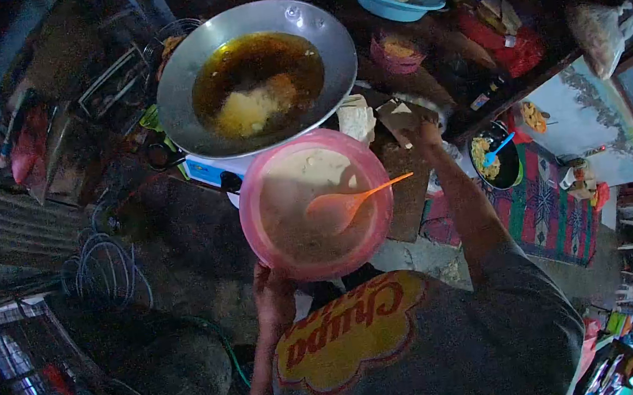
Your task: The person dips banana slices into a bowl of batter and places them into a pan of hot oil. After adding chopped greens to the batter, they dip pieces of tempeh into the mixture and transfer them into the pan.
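Observation:
My left hand (270,287) grips the lower left rim of a pink plastic basin (251,222). Pale, cloudy batter (290,236) fills the basin, and an orange ladle (341,209) rests in it, its handle over the right rim. Beyond the basin, a wide metal wok (181,123) holds dark oil with a pale, foamy piece of food (248,111) in it. To the right, my right hand (428,135) reaches beside a brown board (399,124) and a round, pale-rimmed item (428,104). Its fingers are dim, and any hold is hidden.
The wok sits on a white and blue stove (208,171). White blocks (357,119) lie near it. Farther back are a blue basin (396,5) and a small pink basket (396,54). A dark pan with food (487,162) stands on the right by a patterned mat (547,202).

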A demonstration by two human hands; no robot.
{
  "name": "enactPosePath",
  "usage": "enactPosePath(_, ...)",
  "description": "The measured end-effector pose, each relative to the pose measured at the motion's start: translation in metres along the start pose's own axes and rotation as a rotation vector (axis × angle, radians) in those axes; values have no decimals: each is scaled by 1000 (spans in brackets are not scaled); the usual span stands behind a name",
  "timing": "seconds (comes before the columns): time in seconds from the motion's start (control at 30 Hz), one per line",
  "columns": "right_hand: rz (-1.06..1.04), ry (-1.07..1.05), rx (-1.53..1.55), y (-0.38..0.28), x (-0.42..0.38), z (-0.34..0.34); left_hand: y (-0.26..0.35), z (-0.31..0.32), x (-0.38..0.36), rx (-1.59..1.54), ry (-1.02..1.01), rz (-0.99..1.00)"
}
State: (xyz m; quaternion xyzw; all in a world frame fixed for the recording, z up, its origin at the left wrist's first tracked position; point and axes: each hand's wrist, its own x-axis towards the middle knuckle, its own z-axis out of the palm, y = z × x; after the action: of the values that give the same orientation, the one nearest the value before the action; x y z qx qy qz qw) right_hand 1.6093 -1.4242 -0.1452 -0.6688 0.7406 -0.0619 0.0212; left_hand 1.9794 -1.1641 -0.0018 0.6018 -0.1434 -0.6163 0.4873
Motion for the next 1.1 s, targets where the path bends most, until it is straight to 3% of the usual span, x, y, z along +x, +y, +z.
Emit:
enactPosePath(0.1,74,66,60,-2,-9,14,0,3,0,-75,-16,20)
enactPosePath(0.17,77,104,-280,-4,-10,12,2,8,-4,-133,15,-2)
enactPosePath(0.27,149,91,-213,-26,-16,-13,4,9,-8,5,26,-21)
enactPosePath(0.33,179,129,-182,-18,-11,2,-7,4,-6,230,-19,262)
enactPosePath(0.37,214,167,-147,-12,-8,11,-6,5,-7,227,-16,261)
enactPosePath(0.43,133,178,-131,19,3,43,1,9,-9,-149,3,22)
enactPosePath(0.5,56,190,-116,30,7,46,-4,6,-8,-239,-21,36)
enactPosePath(0.57,-23,-187,47,30,6,16,-5,5,-9,-327,-48,49)
enactPosePath(0.6,-158,-62,217,21,-3,-5,-2,4,-9,-317,-63,47)
enactPosePath(0.73,-77,-36,572,32,-12,-9,-2,7,-10,-331,-51,86)
enactPosePath(0.8,-77,-310,1321,39,-20,-19,-5,-1,-7,-276,-85,89)
enactPosePath(0.93,103,-507,1383,56,-23,-11,-9,-7,1,-251,-138,27)
enactPosePath(1.0,-389,-381,1147,59,-33,-14,-11,-6,2,-291,-148,34)
enactPosePath(1.03,-390,-383,1146,55,-33,-18,-11,-6,2,-327,-161,41)
enactPosePath(1.1,-120,-708,1319,47,-29,-27,-11,-6,2,-332,-155,54)
